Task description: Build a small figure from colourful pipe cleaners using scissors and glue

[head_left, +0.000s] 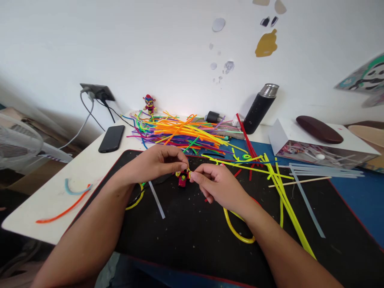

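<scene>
Over the black mat [192,240], my left hand [157,163] is closed in a pinch, thumb against forefinger. My right hand [217,182] pinches just beside it, fingertips almost touching the left ones. A short thin yellow pipe cleaner strand [189,169] runs between the two pinches. Right behind the fingertips is a small magenta and yellow pipe cleaner figure [182,182], partly covered by the hands. Whether the strand is joined to the figure, I cannot tell.
A pile of coloured pipe cleaners [186,130] lies behind the mat, near a finished-looking figure [149,105]. Yellow pipe cleaners [288,208] and clear glue sticks [309,204] lie right. A phone [111,139], black flask [261,109] and white box [318,144] stand around.
</scene>
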Available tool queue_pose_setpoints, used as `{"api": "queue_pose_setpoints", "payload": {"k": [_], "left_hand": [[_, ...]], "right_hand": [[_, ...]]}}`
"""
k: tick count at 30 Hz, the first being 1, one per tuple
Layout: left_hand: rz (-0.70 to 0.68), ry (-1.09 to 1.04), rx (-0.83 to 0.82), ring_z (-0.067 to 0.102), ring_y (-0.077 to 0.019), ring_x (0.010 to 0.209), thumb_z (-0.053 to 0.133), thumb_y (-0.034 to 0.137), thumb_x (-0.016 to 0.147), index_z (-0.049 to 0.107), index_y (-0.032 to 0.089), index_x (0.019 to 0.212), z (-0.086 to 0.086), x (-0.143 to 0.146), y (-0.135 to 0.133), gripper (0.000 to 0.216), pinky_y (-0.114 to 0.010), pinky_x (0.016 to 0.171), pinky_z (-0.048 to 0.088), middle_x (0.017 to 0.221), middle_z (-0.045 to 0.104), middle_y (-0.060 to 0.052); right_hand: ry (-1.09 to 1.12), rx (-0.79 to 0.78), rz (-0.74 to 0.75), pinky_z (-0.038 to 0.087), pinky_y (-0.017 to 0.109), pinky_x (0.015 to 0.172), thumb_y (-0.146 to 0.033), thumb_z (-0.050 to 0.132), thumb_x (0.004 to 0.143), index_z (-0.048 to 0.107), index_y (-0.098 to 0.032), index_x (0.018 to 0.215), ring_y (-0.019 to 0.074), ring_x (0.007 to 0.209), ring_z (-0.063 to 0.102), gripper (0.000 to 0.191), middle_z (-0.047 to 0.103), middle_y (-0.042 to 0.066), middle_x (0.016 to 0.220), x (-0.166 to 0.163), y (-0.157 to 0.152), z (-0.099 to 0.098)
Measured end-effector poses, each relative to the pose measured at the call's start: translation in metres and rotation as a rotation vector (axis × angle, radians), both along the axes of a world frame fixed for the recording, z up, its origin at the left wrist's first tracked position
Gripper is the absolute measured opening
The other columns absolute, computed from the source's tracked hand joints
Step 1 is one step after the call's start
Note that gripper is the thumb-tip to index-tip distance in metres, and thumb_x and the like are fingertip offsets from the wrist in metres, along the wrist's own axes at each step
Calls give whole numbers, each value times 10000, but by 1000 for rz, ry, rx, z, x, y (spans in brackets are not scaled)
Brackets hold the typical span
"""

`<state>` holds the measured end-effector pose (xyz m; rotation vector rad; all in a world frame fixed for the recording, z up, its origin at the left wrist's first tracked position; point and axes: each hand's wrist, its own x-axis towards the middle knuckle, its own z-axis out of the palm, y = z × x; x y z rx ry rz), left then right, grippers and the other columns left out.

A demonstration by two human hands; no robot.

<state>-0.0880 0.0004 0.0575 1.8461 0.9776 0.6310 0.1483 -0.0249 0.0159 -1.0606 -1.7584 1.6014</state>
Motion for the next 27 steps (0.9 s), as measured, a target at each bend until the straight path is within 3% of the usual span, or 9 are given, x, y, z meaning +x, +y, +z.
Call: {"api": "queue_pose_setpoints", "payload": {"k": [14, 19, 27], "left_hand": [[-39, 171, 68, 651, -153, 718, 715, 389, 906, 780, 181, 904, -1, -2, 0, 218, -203, 645, 477, 813, 765, -32], [13, 61, 63, 603, -131, 660, 714, 343, 908, 763, 156, 859, -3, 2, -2, 200, -206, 615, 456, 753, 725, -30], [172, -191, -106, 545, -110, 584, 803, 390, 833, 695, 148, 755, -12, 20, -2, 276, -221, 573, 422, 657, 655, -5]], "right_hand": [[-10, 7, -41, 344, 201, 440, -429, 596, 1020, 630, -204, 850, 76, 390, 481, 284, 531, -84, 514, 2, 1, 1], [4, 5, -58, 346, 201, 437, -439, 595, 1018, 639, -202, 878, 80, 382, 481, 279, 520, -89, 503, 2, 1, 1], [94, -23, -140, 344, 194, 397, -473, 613, 987, 631, -206, 888, 83, 363, 468, 285, 518, -90, 502, -3, 0, 1]]}}
